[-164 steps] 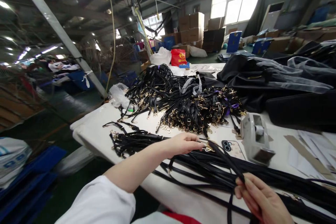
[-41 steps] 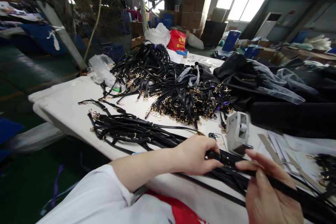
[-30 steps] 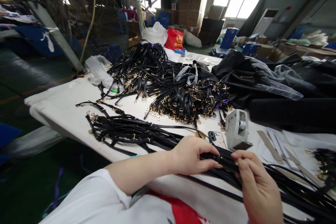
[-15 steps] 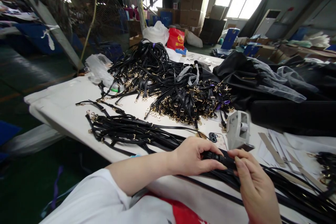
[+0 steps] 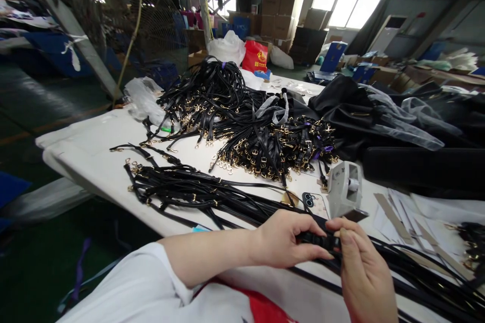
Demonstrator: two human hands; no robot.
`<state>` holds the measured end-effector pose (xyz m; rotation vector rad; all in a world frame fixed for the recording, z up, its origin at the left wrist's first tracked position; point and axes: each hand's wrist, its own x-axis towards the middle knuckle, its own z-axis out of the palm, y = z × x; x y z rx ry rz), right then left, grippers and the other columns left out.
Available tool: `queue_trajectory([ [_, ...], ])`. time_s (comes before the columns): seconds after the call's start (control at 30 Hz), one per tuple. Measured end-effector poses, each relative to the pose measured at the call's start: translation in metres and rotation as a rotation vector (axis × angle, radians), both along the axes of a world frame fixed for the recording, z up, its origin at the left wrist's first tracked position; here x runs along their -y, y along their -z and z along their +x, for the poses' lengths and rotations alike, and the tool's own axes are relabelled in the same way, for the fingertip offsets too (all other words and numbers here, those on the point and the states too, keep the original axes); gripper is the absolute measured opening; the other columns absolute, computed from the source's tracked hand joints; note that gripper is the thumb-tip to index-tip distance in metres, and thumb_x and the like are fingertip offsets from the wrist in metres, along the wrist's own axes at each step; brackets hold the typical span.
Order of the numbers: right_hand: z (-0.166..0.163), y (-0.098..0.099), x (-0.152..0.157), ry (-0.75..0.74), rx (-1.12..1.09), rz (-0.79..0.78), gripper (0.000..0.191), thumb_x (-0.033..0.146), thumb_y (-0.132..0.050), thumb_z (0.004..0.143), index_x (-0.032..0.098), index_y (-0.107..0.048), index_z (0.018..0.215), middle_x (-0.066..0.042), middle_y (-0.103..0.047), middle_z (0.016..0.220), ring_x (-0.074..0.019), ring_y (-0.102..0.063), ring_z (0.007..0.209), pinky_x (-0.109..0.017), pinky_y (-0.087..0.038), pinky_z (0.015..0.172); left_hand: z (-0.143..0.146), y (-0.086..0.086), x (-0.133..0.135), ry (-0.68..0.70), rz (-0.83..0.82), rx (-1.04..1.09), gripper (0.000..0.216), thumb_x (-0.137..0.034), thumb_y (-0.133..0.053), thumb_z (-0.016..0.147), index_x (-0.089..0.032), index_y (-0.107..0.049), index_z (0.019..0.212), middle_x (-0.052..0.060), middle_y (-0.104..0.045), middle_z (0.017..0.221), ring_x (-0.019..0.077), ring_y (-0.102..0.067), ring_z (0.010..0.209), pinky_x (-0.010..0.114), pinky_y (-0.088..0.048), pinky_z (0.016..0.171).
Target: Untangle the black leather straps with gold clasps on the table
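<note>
A: Right, head view, the only one. Hand states?

B: Left hand is curled around a black strap, thumb on top, fingers tucked under it. Right hand pinches the same strap just beside the left fingertips; thumb and forefinger are closed on it. Both hands grasp, neither is released.

A: Where does the strap lie relative to the hands?

B: It sits between them, at the gap where the two sets of fingertips nearly meet. Its long axis runs left to right across the person's front, trailing off past the right hand toward the far right, where it joins a loose bundle of straps. Left of the left hand, more straps with gold clips fan out on the white table.

A: Which hand is nearer the held point?

B: About equal. Both touch it; the left covers more of its length, the right holds only a short pinch. Whether a buckle or slider sits under the fingers, I cannot tell.

A: Surroundings?

B: Just beyond the hands: a phone lying flat and a grey tape dispenser, close beside each other. Further out, a large heap of straps with gold hardware. To the far right, dark fabric piled up, and paper strips near the right hand.
</note>
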<state>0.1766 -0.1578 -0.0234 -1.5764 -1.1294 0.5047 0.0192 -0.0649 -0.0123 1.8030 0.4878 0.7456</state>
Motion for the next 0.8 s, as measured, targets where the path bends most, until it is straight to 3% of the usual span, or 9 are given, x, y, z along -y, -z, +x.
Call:
queue_trajectory([
  [0.17, 0.012, 0.005, 0.002, -0.063, -0.032, 0.001, 0.021, 0.042, -0.060, 0.091, 0.023, -0.068, 0.086, -0.004, -0.066, 0.109, -0.0243, -0.055, 0.110, -0.035, -0.040, 0.100, -0.001, -0.006, -0.005, -0.074, -0.045, 0.031, 0.035, -0.042, -0.073, 0.077, -0.012, -0.073, 0.094, 0.003, -0.067, 0.072, 0.0099, -0.051, 0.058, 0.020, -0.040, 0.057],
  [0.3, 0.014, 0.007, 0.007, -0.024, -0.156, 0.002, 0.015, 0.036, -0.073, 0.081, 0.022, -0.069, 0.081, -0.006, -0.062, 0.121, -0.0267, -0.055, 0.115, -0.034, -0.047, 0.094, -0.001, -0.011, -0.007, -0.044, -0.053, 0.088, 0.032, -0.038, -0.074, 0.078, -0.012, -0.072, 0.096, 0.007, -0.073, 0.085, 0.0131, -0.061, 0.069, 0.022, -0.046, 0.066],
  [0.4, 0.012, 0.007, 0.005, -0.018, -0.227, 0.017, 0.015, 0.035, -0.073, 0.080, 0.020, -0.070, 0.081, -0.008, -0.062, 0.123, -0.0278, -0.057, 0.113, -0.034, -0.050, 0.090, -0.001, -0.011, -0.006, -0.043, -0.024, 0.096, 0.031, -0.037, -0.075, 0.077, -0.012, -0.072, 0.094, 0.006, -0.072, 0.082, 0.0122, -0.060, 0.067, 0.021, -0.046, 0.065],
  [0.6, 0.007, 0.008, -0.001, -0.038, -0.212, 0.046, 0.017, 0.035, -0.073, 0.080, 0.020, -0.068, 0.074, -0.008, -0.065, 0.112, -0.0274, -0.059, 0.110, -0.035, -0.049, 0.092, 0.003, -0.007, -0.005, -0.031, 0.040, 0.052, 0.031, -0.038, -0.078, 0.075, -0.012, -0.072, 0.091, 0.002, -0.068, 0.072, 0.0098, -0.055, 0.060, 0.019, -0.043, 0.061],
  [0.8, -0.007, 0.012, 0.001, 0.044, -0.217, 0.118, 0.013, 0.033, -0.070, 0.083, 0.020, -0.066, 0.080, -0.008, -0.063, 0.118, -0.0277, -0.055, 0.117, -0.041, -0.042, 0.103, 0.010, -0.004, -0.004, -0.058, 0.108, -0.030, 0.030, -0.039, -0.078, 0.076, -0.013, -0.072, 0.090, 0.000, -0.063, 0.066, 0.0090, -0.051, 0.056, 0.019, -0.038, 0.055],
])
